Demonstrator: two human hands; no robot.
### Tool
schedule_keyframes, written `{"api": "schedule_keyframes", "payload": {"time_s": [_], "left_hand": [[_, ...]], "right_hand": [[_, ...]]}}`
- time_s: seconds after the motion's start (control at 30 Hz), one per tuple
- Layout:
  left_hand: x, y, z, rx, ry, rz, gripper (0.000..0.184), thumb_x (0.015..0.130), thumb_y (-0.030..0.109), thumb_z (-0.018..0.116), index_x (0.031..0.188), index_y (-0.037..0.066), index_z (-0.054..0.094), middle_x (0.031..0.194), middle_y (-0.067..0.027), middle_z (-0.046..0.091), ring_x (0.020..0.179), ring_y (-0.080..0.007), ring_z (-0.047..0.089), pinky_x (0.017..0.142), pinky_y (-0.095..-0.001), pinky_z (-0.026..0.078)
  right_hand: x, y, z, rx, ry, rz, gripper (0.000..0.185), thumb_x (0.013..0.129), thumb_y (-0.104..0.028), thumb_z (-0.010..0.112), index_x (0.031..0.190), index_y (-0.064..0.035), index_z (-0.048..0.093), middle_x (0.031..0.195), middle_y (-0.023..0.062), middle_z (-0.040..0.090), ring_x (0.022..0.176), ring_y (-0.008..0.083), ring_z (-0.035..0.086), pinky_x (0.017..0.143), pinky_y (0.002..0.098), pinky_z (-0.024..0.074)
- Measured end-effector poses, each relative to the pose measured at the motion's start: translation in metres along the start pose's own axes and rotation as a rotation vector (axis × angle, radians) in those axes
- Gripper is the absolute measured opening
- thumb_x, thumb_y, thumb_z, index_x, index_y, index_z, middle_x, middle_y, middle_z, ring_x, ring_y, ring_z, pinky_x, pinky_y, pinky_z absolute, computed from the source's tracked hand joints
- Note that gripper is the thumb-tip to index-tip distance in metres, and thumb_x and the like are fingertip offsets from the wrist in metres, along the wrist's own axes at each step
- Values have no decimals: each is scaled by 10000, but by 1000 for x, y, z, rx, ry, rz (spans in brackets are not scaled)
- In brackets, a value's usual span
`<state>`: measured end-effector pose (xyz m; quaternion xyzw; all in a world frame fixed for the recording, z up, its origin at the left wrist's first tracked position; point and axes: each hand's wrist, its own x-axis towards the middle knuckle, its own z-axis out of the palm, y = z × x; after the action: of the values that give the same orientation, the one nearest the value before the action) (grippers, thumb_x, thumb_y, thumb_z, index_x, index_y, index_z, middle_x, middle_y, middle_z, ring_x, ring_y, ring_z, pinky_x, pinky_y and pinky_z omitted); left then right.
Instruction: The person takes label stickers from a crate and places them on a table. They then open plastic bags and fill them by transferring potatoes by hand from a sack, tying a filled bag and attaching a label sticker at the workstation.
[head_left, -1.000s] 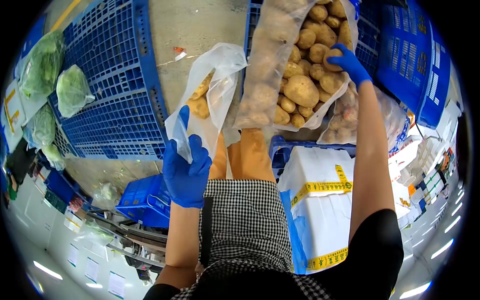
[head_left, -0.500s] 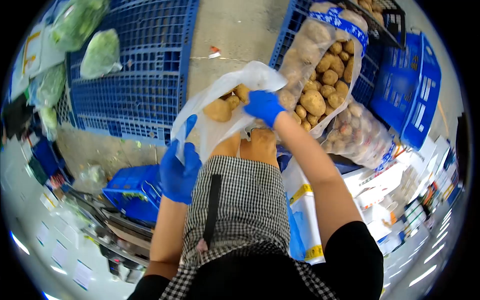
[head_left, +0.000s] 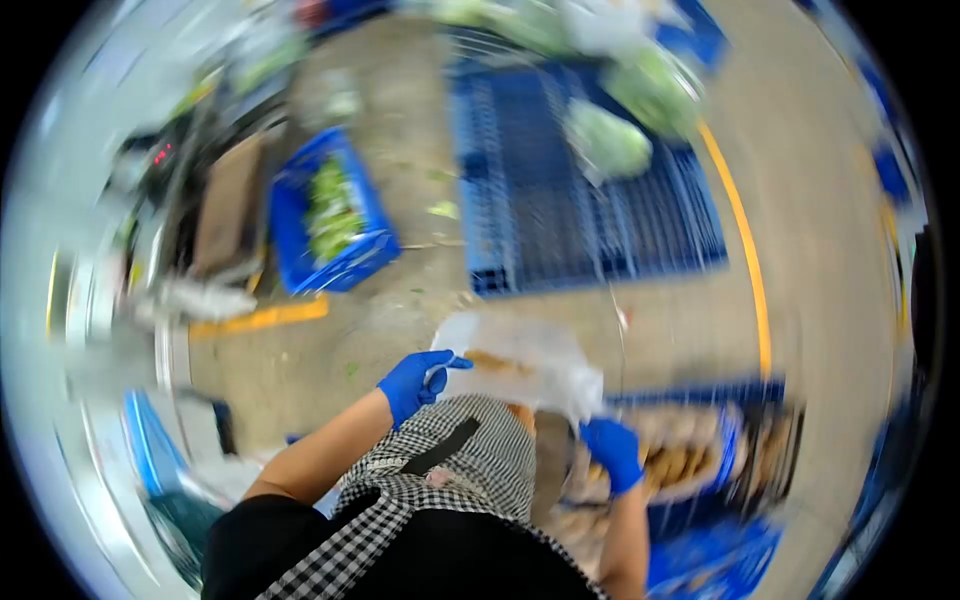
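A whitish, translucent plastic bag (head_left: 560, 345) hangs in front of my checked apron, with potatoes (head_left: 500, 362) showing blurred inside it. My left hand (head_left: 418, 385), in a blue glove, is closed on the bag's left edge, its index finger pointing along the rim. On the other side my right hand (head_left: 613, 452), also blue-gloved, grips the bag's right corner with the fingers closed. Close by my right hand lies an open mesh sack of potatoes (head_left: 680, 465), smeared by motion.
Ahead on the floor is a blue pallet (head_left: 540, 230) bearing bagged green vegetables (head_left: 612, 142). A blue crate (head_left: 375, 248) with leafy greens stands ahead left, beside a device with red digits (head_left: 163, 153). Another blue crate (head_left: 715, 560) is at lower right. A yellow floor line (head_left: 745, 240) runs at right.
My view has swung left, away from the potato sack. My right hand has gone from the bag's opening to its right corner. My left hand, open before, has closed on the bag's edge.
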<state>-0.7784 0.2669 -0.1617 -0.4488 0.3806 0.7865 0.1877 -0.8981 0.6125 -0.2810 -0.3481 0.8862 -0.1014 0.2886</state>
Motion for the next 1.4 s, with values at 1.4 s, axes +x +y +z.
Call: {"api": "schedule_keyframes", "payload": {"time_s": [1.4], "left_hand": [[-422,218,-857,-276,507,930,361,889,305,435,997,27,638,585,19,522,439,-36,353,411,-175,249]], "right_hand": [[357,-1093,-60,128,110,-1015,241,751,-152,631,568,-30,533,546,143,500,486,297,508,455,362,376]]}}
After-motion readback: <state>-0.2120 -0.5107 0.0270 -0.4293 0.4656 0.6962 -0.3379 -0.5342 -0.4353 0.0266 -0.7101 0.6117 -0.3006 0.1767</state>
